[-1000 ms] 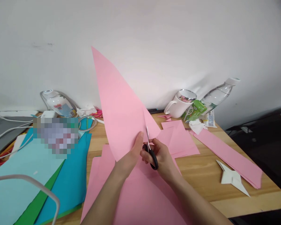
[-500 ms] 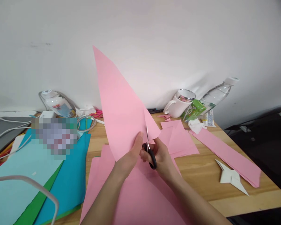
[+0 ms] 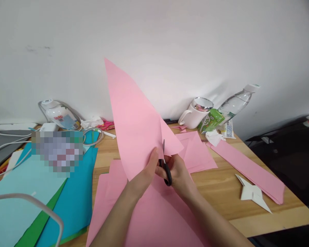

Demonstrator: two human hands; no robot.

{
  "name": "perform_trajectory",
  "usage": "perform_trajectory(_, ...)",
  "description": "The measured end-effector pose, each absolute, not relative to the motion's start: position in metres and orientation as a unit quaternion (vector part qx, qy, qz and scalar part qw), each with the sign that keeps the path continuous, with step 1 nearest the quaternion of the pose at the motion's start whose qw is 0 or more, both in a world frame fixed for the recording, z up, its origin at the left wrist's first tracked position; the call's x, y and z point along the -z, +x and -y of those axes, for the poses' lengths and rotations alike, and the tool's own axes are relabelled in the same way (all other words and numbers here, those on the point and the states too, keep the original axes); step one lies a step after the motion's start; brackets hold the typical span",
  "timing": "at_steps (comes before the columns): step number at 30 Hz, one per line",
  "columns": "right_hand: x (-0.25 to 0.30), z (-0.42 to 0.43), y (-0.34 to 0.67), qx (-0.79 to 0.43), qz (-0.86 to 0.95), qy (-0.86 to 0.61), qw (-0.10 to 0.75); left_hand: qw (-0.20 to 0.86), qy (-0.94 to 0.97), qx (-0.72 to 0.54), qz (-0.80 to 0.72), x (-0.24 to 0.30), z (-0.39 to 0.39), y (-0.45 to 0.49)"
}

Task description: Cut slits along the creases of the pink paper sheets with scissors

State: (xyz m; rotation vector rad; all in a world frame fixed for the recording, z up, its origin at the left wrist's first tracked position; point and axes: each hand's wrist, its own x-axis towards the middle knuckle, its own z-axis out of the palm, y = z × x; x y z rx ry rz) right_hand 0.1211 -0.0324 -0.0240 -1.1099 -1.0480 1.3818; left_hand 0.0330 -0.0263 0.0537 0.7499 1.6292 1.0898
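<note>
My left hand (image 3: 144,173) pinches the lower edge of a large pink paper sheet (image 3: 134,120), which stands up in front of me with its point toward the wall. My right hand (image 3: 177,171) grips black-handled scissors (image 3: 165,164). Their blades point up into a cut in the sheet just right of my left thumb. A narrower pink flap hangs to the right of the cut. Both hands are above more pink sheets (image 3: 154,219) lying on the wooden table (image 3: 221,188).
Blue and green sheets (image 3: 74,199) lie at left with white cables (image 3: 10,140). At the back stand a white mug (image 3: 195,115), a green carton (image 3: 211,120) and a tilted water bottle (image 3: 234,103). Pink strips (image 3: 247,168) and a folded white paper shape (image 3: 252,193) lie at right.
The pink sheet has tilted slightly right and its tip sits lower. The scissors have shifted a little right and up along the cut. My hands have kept their grips.
</note>
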Motion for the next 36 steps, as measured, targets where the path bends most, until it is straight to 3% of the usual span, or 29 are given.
perform_trajectory(9, 0.023, 0.030, 0.120, -0.575, 0.424, -0.445, 0.540, 0.563, 0.286, -0.442, -0.637, -0.050, 0.025, 0.031)
perform_trajectory(36, 0.030, 0.032, 0.121, -0.552, 0.413, -0.499, 0.525, 0.517, 0.392, -0.446, -0.616, -0.029, 0.026, 0.022)
